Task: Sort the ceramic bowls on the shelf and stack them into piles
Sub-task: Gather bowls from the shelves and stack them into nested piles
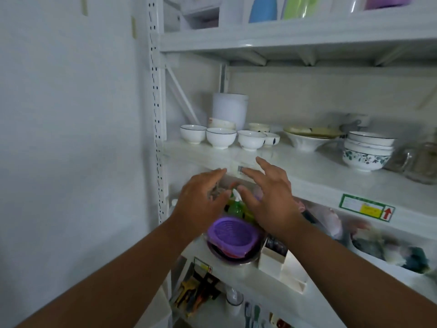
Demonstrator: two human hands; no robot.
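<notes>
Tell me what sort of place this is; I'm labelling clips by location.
Probably a household storage room or pantry: a white metal rack holds ceramic bowls, a stacked bowl pile, and a purple plastic basket below. Both hands hover empty.

The single head-worn wide-angle view looks forward and slightly down at a white shelf unit (307, 166) from close range, within arm's reach. The bowl shelf spans the frame from 9 o'clock to 3 o'clock; its upright post (157, 114) stands at 10 o'clock. Both forearms enter from 6 o'clock. Lens distortion curves the shelf edges. No second view exists.
</notes>
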